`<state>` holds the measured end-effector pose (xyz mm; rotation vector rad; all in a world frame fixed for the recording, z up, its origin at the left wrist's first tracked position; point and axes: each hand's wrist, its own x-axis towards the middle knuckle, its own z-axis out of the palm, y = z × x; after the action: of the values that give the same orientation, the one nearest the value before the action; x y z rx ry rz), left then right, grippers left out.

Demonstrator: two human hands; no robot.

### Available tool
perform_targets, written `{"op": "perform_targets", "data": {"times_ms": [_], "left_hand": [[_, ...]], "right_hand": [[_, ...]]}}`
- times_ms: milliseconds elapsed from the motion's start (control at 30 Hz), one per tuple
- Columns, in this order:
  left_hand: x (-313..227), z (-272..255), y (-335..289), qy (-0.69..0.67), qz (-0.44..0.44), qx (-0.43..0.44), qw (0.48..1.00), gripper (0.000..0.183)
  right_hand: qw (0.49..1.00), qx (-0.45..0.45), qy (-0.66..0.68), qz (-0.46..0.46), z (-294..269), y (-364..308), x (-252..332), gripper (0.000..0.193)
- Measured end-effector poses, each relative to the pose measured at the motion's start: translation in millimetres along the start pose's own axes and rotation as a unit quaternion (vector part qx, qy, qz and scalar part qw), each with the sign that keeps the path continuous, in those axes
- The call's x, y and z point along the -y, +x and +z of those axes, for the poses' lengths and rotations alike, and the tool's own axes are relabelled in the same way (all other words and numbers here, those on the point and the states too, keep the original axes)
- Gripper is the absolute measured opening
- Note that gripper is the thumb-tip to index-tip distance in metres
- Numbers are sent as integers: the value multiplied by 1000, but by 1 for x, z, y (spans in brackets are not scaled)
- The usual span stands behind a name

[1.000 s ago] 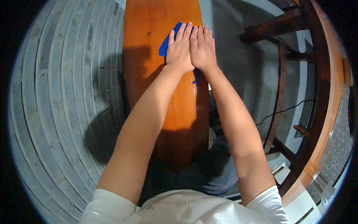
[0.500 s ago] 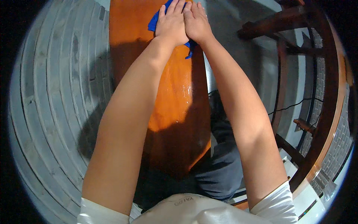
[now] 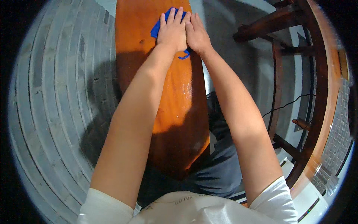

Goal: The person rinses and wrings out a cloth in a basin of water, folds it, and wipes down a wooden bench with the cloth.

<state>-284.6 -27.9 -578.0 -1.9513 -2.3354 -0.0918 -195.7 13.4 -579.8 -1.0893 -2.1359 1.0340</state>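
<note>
**Both palms flat on a blue cloth at the far end of an orange board**

Head view: a crumpled blue cleaning cloth (image 3: 161, 27) lying on a long, glossy orange-brown wooden board (image 3: 175, 112), near the far end and toward the left edge. Long axis of the board running straight away from the body, arms stretched along it. Left hand (image 3: 172, 31) pressed flat on the cloth, fingers straight and close together, nothing gripped; cloth showing beyond the fingers on the left and far side, with a thin blue loop poking out at the wrist. Right hand (image 3: 197, 34) pressed alongside, touching the left, fingers likewise extended and flat, at the cloth's right margin; cannot tell how much cloth lies beneath it. Left hand clearly the one more squarely over the cloth. Wet sheen on the board between the forearms. No containers in sight. Grey brick paving (image 3: 56, 93) to the left; a dark wooden chair frame (image 3: 278, 74) and a thin black cable (image 3: 287, 105) to the right.
</note>
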Motion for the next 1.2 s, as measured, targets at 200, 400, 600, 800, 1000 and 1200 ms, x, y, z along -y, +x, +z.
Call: {"op": "perform_targets", "data": {"times_ms": [200, 400, 600, 800, 1000, 1200], "left_hand": [[-27, -21, -56, -48, 0, 1, 999, 58], [-59, -49, -114, -82, -6, 38, 996, 53], [-86, -66, -170, -105, -7, 46, 993, 56], [-114, -88, -208, -134, -3, 58, 989, 58], [-145, -102, -248, -148, 6, 63, 987, 65], [-148, -99, -273, -131, -7, 91, 987, 68]], "right_hand": [[999, -19, -5, -46, -11, -64, 6, 44], [999, -19, 20, -16, -27, -135, 23, 45], [999, 4, 17, 32, -41, -199, 40, 46], [998, 7, 11, 64, -61, -247, 54, 47], [994, 15, -10, 104, -82, -289, 64, 46], [991, 41, -92, 91, -76, -312, 72, 49]]}}
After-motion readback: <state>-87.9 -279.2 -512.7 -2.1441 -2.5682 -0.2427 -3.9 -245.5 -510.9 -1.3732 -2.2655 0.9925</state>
